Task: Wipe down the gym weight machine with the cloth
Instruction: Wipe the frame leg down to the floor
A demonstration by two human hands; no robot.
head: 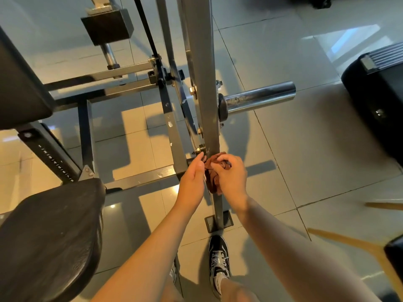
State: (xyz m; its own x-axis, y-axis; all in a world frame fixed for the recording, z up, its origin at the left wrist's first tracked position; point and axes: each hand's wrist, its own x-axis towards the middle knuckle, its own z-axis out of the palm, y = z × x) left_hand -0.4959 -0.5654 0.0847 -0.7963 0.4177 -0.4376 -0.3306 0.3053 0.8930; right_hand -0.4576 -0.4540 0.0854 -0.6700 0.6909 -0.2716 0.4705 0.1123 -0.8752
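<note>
The right hand (231, 174) is curling its fingers over a bunched brown cloth (212, 173), gripping it against the grey upright post (206, 83) of the weight machine (174, 138). The left hand (193, 177) is sitting just beside it, fingers bent in and pinching the cloth's left edge, close under a bolt (200, 149). The post is running lengthwise from its floor plate (209, 224) by the person's shoe (219, 260) up and away, its top cut off. The cloth is hanging down the post between both hands, mostly covered by them; the left fingertips are hard to make out. Higher up, a chrome peg (259, 98) is pointing out rightward
</note>
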